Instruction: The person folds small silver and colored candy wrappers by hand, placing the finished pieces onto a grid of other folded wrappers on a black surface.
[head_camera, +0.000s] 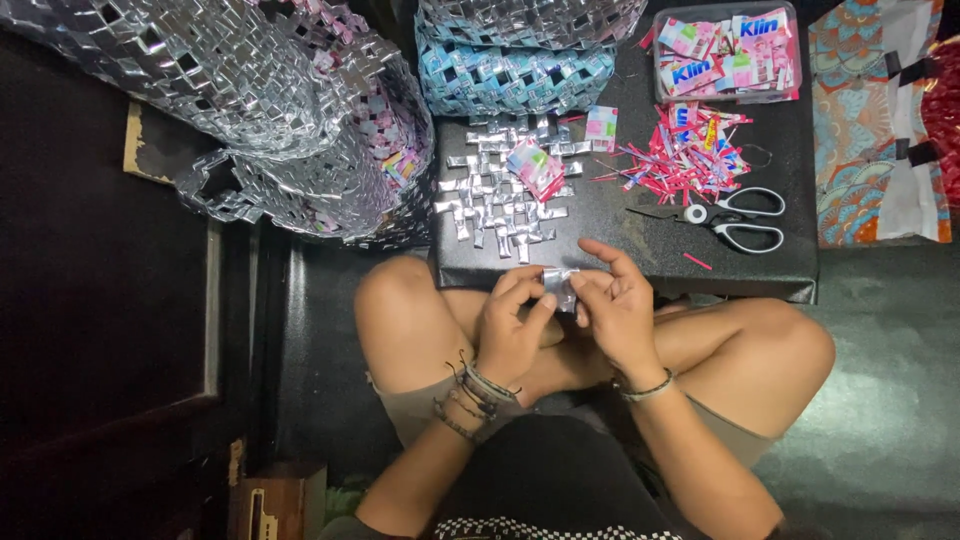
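The small silver foil strip (560, 286) sits pinched between the left hand (512, 330) and right hand (618, 305), fingers closed on it.

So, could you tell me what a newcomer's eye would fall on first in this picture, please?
Probably the two hands, the left hand and right hand, pinching a small silver foil strip together at the near edge of the black board. Next, the big woven silver basket at upper left. Then the bright pink scraps beside the scissors on the board's right.
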